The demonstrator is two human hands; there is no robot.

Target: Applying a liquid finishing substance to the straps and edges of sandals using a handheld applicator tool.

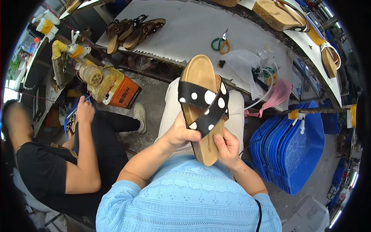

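Head view: just in front of the grey table (181,29), the left hand (178,131) is clamped around a black, white-dotted sandal (203,110), thumb by the strap! The right hand (230,150) pinches its lower end, thumb on the footbed. Leopard-print sandals (136,38) sit on the table's left, scissors (223,43) right of them; stacked blue baskets (270,143) stand off the table's near right.

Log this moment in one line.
left hand: grips black, white-dotted, cross-strap sandal | right hand: thumb on its tan insole | grey worktop: green-and-orange-handled metal scissors
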